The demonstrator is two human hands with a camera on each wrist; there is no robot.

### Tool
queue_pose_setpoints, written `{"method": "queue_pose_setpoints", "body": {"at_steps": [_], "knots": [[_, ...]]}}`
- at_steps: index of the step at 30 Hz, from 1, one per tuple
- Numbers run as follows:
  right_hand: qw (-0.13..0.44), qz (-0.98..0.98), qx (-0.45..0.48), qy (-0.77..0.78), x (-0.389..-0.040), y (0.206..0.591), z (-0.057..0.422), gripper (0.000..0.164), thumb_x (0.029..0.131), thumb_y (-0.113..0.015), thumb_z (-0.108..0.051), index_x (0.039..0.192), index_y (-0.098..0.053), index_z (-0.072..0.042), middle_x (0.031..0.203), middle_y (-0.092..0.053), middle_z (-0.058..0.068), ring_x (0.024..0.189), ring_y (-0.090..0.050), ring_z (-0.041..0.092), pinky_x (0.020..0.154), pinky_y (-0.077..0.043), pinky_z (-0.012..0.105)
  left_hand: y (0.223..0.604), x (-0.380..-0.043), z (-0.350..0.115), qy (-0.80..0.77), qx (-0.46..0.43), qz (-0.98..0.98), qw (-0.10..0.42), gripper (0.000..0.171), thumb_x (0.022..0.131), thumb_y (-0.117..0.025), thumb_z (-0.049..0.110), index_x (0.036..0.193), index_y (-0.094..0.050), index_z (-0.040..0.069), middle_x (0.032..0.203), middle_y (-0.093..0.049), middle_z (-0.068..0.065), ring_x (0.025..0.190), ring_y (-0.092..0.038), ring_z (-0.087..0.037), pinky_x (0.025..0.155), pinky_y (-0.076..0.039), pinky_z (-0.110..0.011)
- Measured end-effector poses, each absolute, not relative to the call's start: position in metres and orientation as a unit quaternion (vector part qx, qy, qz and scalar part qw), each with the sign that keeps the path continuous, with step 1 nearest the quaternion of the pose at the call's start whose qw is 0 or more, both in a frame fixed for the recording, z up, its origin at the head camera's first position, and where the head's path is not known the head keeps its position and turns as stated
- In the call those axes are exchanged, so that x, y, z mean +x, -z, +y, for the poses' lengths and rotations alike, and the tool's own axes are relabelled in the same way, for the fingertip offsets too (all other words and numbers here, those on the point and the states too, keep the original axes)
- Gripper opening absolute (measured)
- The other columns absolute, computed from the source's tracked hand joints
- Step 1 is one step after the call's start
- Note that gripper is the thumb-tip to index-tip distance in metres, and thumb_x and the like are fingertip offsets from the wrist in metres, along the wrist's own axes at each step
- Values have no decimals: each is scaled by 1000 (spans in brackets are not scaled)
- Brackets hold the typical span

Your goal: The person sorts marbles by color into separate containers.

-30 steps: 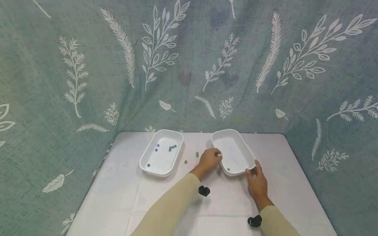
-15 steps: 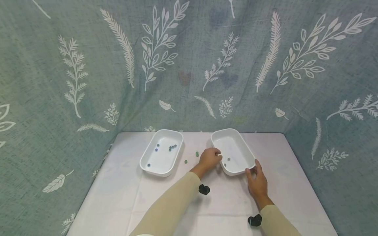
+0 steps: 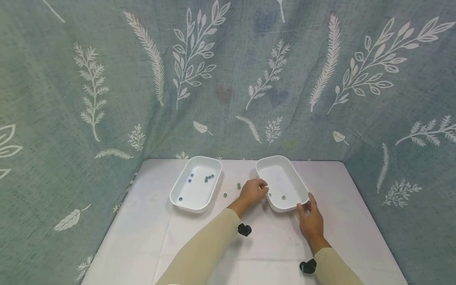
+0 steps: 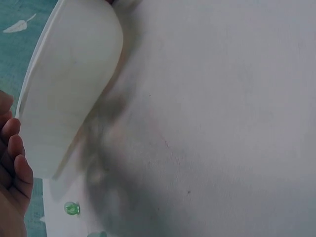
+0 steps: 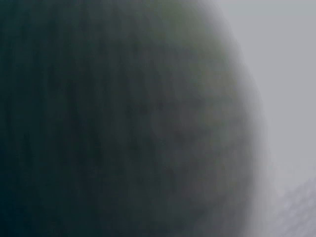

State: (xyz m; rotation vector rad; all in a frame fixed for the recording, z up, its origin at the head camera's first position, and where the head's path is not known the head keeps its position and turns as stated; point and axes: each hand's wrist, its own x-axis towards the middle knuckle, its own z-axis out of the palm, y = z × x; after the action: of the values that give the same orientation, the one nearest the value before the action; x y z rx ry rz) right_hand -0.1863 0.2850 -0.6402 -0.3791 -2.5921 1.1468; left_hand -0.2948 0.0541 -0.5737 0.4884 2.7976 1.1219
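My right hand (image 3: 311, 221) holds the near right corner of a white rectangular tray (image 3: 301, 183), thumb at the front rim and fingers along the side. Inside it lie a pale marble (image 3: 283, 197) and a second small marble (image 3: 269, 194) by the left wall. At that left rim my left hand (image 3: 252, 192) rests with loosely bent fingers, thumb and forefinger slightly apart, and nothing visible between them. In the left wrist view the curled fingers (image 4: 17, 148) lie beside the tray's outer wall (image 4: 74, 74). The right wrist view is dark and blurred.
Another white tray (image 3: 173, 197) with several bluish marbles (image 3: 206, 180) stands to the left. Between the trays a few green marbles (image 3: 225, 195) lie on the white cloth (image 3: 199, 229). A leaf-patterned curtain (image 3: 228, 79) rises behind the table and along both sides.
A marble has left my left fingers and lies in the right tray, where one lay before; both have rolled across its floor. Both hands have stayed nearly in place.
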Motion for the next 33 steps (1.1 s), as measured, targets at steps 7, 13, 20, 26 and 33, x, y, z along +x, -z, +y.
{"method": "queue_pose_setpoints", "body": {"at_steps": [7,13,20,26,33], "knots": [[143,-896,-124,-401,-186,640,287,74,98,-51,-48,156,-17,-17,137,-51,22,131,-41,41,107,-28,55,572,-293,37,-355,177,918,16,20,93,-63,28,107,-71,18,89,-63,11,73,-54,-6,65,-46,-23],[142,-897,-123,-399,-187,642,288,75,98,-50,-50,156,-17,-16,138,-50,22,132,-40,41,107,-27,55,575,-286,19,-339,185,922,5,19,93,-64,27,106,-72,17,90,-65,9,76,-55,-7,70,-47,-26],[141,-897,-125,-401,-187,641,286,74,99,-49,-49,156,-16,-16,139,-49,22,132,-39,41,107,-26,55,594,-272,-2,-319,181,930,1,19,93,-63,29,106,-72,18,93,-66,10,77,-55,-7,70,-47,-25],[134,-895,-129,-406,-186,639,285,75,99,-49,-49,157,-15,-17,141,-47,22,134,-37,41,107,-26,56,607,-261,-21,-318,149,936,-7,20,92,-62,28,106,-72,17,96,-67,8,89,-61,-11,79,-50,-33],[126,-895,-136,-406,-185,638,285,74,99,-50,-48,157,-14,-18,142,-47,21,135,-36,41,107,-26,56,619,-254,-37,-321,105,940,-41,19,89,-65,25,102,-73,15,87,-65,8,79,-58,-10,73,-48,-31]]}}
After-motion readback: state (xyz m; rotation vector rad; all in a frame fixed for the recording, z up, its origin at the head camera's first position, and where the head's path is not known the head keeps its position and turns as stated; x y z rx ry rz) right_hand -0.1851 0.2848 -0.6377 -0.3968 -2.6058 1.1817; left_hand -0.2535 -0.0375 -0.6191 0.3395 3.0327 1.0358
